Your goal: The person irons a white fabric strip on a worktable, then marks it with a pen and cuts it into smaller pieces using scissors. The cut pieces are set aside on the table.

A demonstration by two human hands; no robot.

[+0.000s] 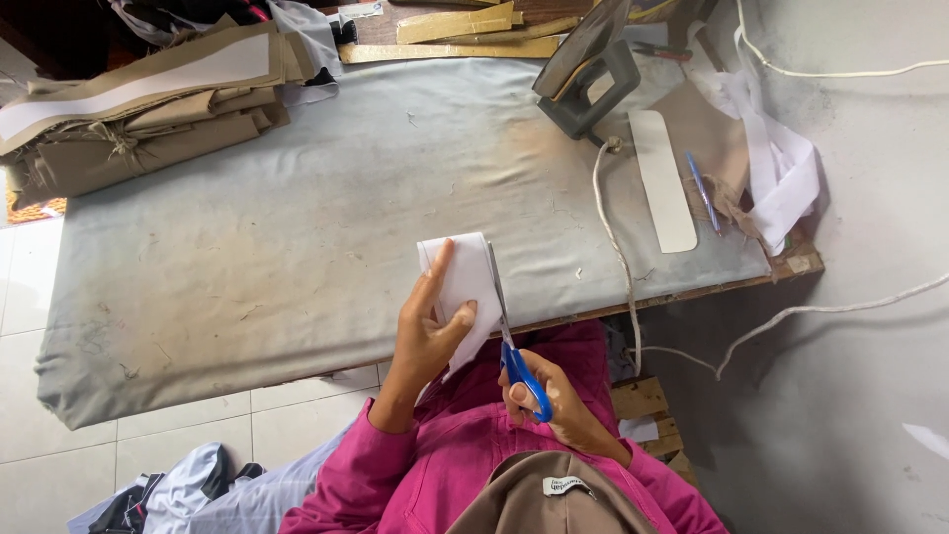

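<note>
- Where the near edge of the tabletop [297, 247] meets the person's lap, just right of frame centre, a folded piece of white fabric [465, 282] is held up in the air.
- The left hand [427, 336] grasps it: the fingers [435, 277] lie stretched up its back, and the thumb presses on its front lower edge.
- The right hand [554, 400] is clenched through the blue handles of a pair of scissors [509, 331]; the blades run up along the fabric's right edge, nearly closed.
- Beneath both hands shows a pink sleeved garment [465, 455].
- On the tabletop, padded in worn grey cloth, an iron [588, 74] stands at upper right, its cord [618, 257] trailing over the near edge.
- Right of the cord lie a white rounded strip [664, 183], a blue pen [700, 188] and white scraps [786, 168].
- A stack of tan fabric pieces [148, 109] fills the upper left.
</note>
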